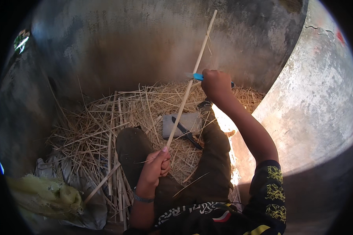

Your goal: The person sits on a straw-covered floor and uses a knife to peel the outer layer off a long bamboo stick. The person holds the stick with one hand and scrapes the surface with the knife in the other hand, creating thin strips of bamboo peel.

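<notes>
My left hand (158,165) is closed around the lower end of a long pale wooden stick (185,98), which slants up and to the right in front of me. Closed on the blue handle of a knife (197,76) is my right hand (216,83), partway up the stick. The blade lies across the stick, touching it or very near it. Near the stick's upper part a thin curled sliver (208,37) sticks out. Between my legs, a second, dark knife with a black handle (187,133) rests on a flat grey block (192,122).
Straw-like shavings and thin sticks (94,133) cover the floor around my legs. A curved concrete wall (145,47) rises ahead, and a sunlit one (309,90) stands at right. Yellowish sacking (47,196) and grey plastic sheeting (94,209) lie at lower left.
</notes>
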`<state>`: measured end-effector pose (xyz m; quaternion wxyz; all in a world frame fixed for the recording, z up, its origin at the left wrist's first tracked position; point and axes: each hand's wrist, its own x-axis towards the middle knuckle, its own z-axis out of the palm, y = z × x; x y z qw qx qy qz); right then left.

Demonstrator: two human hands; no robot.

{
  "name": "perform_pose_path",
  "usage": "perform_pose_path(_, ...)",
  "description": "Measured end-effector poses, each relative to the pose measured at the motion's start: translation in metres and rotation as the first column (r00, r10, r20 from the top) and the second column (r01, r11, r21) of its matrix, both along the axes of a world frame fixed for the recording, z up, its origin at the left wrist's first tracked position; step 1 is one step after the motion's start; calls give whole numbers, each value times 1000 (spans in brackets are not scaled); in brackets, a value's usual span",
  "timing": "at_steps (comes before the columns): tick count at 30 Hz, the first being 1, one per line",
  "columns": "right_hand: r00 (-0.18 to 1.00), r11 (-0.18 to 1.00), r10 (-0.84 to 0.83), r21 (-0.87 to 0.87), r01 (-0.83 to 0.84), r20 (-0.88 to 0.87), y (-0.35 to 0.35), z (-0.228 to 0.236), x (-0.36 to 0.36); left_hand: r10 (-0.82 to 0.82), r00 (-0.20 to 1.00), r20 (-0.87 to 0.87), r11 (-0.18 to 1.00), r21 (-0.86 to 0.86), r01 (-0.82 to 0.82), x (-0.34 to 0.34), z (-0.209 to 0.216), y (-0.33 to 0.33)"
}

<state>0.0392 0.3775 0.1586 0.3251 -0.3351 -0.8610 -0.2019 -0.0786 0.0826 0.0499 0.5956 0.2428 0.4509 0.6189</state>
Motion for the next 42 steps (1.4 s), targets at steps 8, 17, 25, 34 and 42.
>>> perform_pose_path(8,985,985,172,3,-172,10,-80,-44,6,-212,930,299,977,42,209,-14,5,-1)
perform_pose_path(17,956,960,-257,-149,236,-139,41,62,20,-269,942,201,962,21,271,-5,4,0)
perform_pose_path(25,958,973,228,-72,-218,173,-84,-41,28,-222,962,162,975,21,221,-4,1,1)
perform_pose_path(34,999,998,51,-37,-51,-3,-29,-10,3,-139,986,90,990,38,136,0,4,4)
perform_pose_path(42,888,905,-406,-226,359,-214,84,83,17,-155,988,13,988,-3,155,8,6,2)
